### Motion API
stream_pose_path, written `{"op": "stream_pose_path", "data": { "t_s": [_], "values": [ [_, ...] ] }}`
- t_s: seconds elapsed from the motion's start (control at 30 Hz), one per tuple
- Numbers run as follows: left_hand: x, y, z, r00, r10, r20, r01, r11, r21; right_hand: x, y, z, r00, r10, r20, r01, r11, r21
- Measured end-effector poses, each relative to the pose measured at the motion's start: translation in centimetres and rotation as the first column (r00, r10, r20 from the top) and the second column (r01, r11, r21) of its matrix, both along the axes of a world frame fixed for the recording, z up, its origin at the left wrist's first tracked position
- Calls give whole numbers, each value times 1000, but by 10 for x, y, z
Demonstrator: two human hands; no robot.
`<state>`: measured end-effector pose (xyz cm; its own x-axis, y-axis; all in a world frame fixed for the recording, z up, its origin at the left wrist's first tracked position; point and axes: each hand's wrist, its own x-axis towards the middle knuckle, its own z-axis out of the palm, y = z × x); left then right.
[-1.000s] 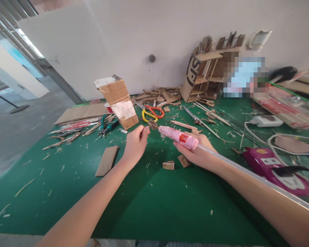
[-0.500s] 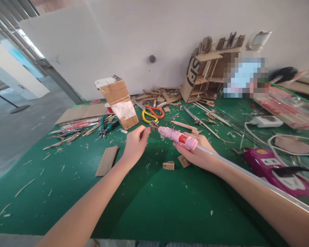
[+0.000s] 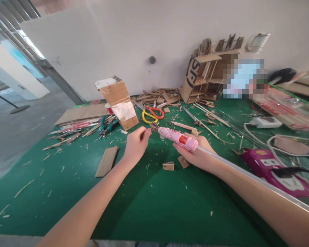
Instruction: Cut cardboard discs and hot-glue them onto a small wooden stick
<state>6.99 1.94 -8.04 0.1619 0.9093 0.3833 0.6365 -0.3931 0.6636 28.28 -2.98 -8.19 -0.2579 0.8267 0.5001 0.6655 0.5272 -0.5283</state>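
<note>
My right hand (image 3: 195,151) is wrapped round a pink glue gun (image 3: 179,137), and a long clear glue stick (image 3: 237,168) runs out of its back along my forearm. The gun's front points left at my left hand (image 3: 137,142), whose thumb and fingers are pinched together. A small dark brown tip or piece (image 3: 153,126) lies between the gun and those fingertips; I cannot tell which of the two it belongs to. Below the gun, two small cardboard pieces, one with a hole (image 3: 168,166) and one beside my right hand (image 3: 183,161), rest on the green table (image 3: 154,209).
A folded cardboard stand (image 3: 118,99) is behind my left hand, near scissors (image 3: 153,115) and pliers (image 3: 108,127). A flat cardboard strip (image 3: 106,161) lies left. Further back are a cardboard shelf (image 3: 190,80) and scraps (image 3: 159,97). A magenta power strip (image 3: 260,161) with cables stands right.
Almost nothing differs. Both hands and the glue gun keep their places; the view has shifted very slightly.
</note>
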Motion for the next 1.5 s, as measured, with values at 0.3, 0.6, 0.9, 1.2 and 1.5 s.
{"op": "stream_pose_path", "data": {
  "t_s": [0.3,0.6,0.9,1.2,1.5],
  "values": [
    [0,-1,3,997,30,67,-29,999,-24,1,1,-2,1000,-5,19,6,1000,-28],
    [1,-1,1,1000,1,27,-1,1000,-4,0,1,-9,1000,-24,6,24,1000,4],
    [0,1,-2,994,15,108,-8,998,-69,-1,-1,-4,999,-33,-28,32,999,-44],
    [0,-1,-3,993,11,120,-2,997,-74,1,4,-10,993,-94,-64,93,995,-24],
    [-1,5,-5,980,-10,198,25,997,-73,0,5,-6,988,-124,-91,113,987,-113]
  ]
}}
